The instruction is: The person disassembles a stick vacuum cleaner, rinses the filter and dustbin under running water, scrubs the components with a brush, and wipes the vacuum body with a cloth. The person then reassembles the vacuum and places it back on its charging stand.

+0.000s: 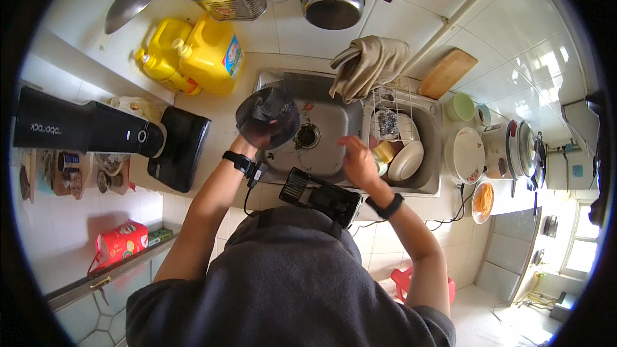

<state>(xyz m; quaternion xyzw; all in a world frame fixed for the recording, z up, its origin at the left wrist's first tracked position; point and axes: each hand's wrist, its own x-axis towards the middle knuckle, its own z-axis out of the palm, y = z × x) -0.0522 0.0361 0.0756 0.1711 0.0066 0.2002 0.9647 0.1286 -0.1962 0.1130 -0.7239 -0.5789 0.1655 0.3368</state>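
Note:
My left hand (247,146) holds a dark, see-through plastic container (268,112) over the left side of a stainless steel sink (332,125). Part of that hand is hidden behind the dark plastic. Over the right side of the basin is my right hand (360,166), half curled and slightly blurred, with one finger pointing left and nothing visible in it. A drain (307,136) with dark bits around it lies between the hands. Close to my right hand, the smaller basin holds a yellow sponge (384,152) and a white bowl (406,161).
Yellow detergent jugs (212,58) stand behind the sink at left. A black Roborock appliance (91,125) reaches in from the left. A cloth (371,65) hangs above a wire rack (397,111). Plates (465,154) sit at right. A black ribbed device (318,195) is before my body.

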